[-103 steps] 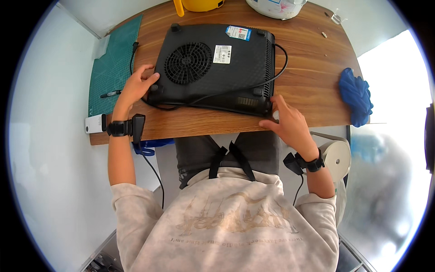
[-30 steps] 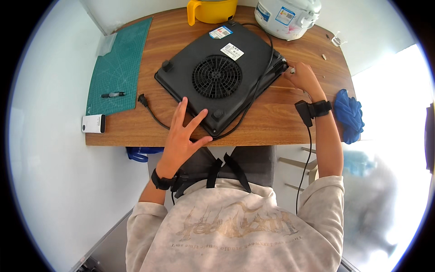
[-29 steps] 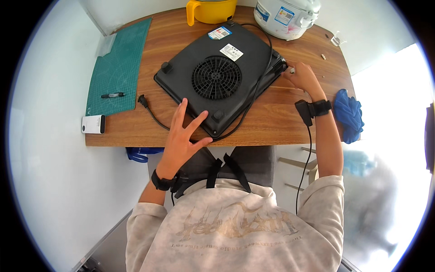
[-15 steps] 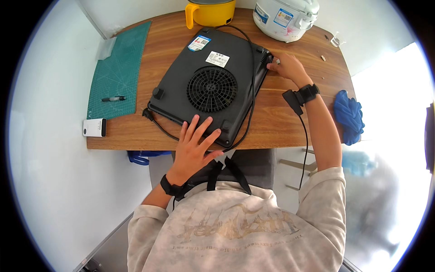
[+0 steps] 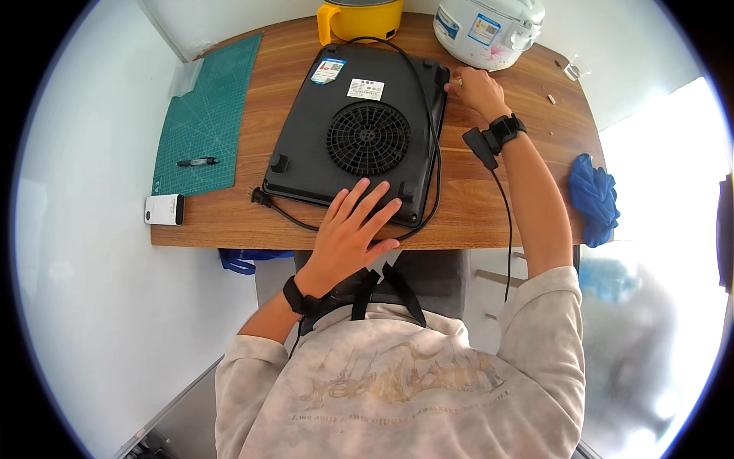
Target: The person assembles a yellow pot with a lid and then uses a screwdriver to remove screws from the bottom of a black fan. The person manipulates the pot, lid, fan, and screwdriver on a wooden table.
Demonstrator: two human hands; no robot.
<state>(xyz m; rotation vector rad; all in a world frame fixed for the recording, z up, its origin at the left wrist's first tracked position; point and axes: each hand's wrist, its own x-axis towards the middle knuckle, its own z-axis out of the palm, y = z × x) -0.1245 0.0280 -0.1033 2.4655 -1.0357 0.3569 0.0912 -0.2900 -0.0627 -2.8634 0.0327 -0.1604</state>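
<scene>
A black induction cooktop (image 5: pixel 306 138) lies upside down on the wooden table, its round fan grille and stickers facing up. Spread flat across its near edge is my left hand (image 5: pixel 349 232), fingers stretched out and touching the underside. At the far right corner my right hand (image 5: pixel 477 92) is closed on the cooktop's edge; its fingertips are partly hidden. The black power cord (image 5: pixel 437 164) runs over the right part of the underside and around the near corner. Its plug (image 5: pixel 261 197) rests by the near left corner.
Left of the cooktop lies a green cutting mat (image 5: pixel 202 118) with a pen (image 5: pixel 197 161); a white power bank (image 5: pixel 164 209) sits below. Behind stand a yellow pot (image 5: pixel 367 21) and a white rice cooker (image 5: pixel 474 38). Blue cloth (image 5: pixel 592 200) hangs at the right edge.
The cooktop has turned slightly counterclockwise, its far edge swinging left and its near end right. Both hands have moved with it, the right one inward to the left.
</scene>
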